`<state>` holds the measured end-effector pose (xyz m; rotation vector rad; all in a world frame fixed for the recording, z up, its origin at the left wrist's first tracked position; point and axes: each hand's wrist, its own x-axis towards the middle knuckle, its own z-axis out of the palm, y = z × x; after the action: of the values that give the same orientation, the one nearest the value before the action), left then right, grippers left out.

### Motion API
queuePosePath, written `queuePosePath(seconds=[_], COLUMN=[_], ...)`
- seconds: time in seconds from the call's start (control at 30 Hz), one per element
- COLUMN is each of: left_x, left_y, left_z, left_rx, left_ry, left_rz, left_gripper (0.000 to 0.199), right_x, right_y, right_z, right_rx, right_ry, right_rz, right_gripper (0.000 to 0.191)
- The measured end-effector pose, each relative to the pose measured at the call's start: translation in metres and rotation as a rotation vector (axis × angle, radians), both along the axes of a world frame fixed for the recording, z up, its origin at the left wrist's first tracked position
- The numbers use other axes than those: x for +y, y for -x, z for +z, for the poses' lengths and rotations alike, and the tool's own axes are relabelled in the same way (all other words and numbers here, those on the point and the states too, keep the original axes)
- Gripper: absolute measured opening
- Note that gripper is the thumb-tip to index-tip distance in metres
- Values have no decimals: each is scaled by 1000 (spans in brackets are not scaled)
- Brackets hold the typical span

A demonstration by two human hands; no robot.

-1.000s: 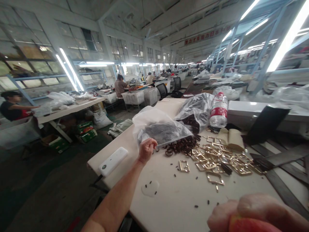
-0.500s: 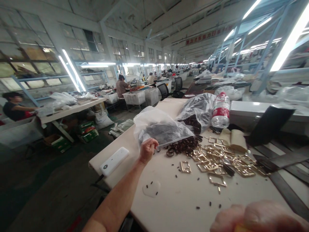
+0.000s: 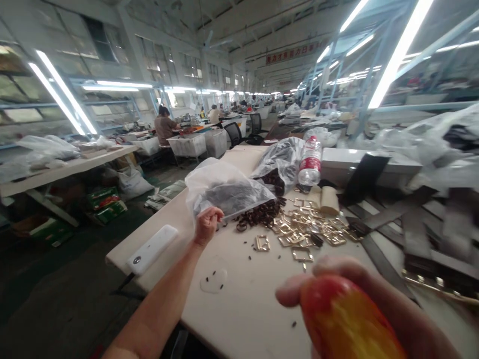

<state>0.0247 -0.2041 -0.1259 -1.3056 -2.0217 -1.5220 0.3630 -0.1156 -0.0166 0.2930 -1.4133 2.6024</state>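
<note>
Left hand is closed, pinching the near edge of a clear plastic bag whose bulk lies just beyond it. Right hand, close to the camera, is wrapped around a red-yellow fruit. Dark rings and gold buckles lie right of the left hand; bare tabletop lies between both hands.

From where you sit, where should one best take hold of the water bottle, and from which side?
Grip the water bottle at its red-labelled middle, coming from the front: it stands upright, and a plastic bag crowds its left side.
</note>
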Motion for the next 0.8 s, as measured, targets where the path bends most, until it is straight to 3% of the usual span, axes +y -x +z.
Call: queuePosePath(seconds=[0.07, 0.17, 0.23, 0.4, 0.6, 0.8], left_x=[-2, -4, -5, -7, -9, -9], left_y=[-4, -4, -1, 4, 3, 3], left_z=[3, 3, 0, -3, 0, -1], left_rx=[-25, -59, -17, 35, 74, 52], left_ry=[-22, -55, -15, 46, 18, 18], left_rz=[-19, -39, 15, 55, 51, 61], left_gripper=[22, 20, 21, 22, 22, 22], right_x=[-1, -1, 0, 3, 3, 0], right_y=[5, 13, 17, 23, 29, 32], right_z=[9, 16, 16, 12, 6, 1], right_rx=[-6, 24, 51, 25, 9, -86], right_ry=[82, 190, 240, 332, 342, 320], right_rz=[-70, -156, -170, -112, -87, -108], right_gripper=[51, 35, 30, 40, 37, 53])
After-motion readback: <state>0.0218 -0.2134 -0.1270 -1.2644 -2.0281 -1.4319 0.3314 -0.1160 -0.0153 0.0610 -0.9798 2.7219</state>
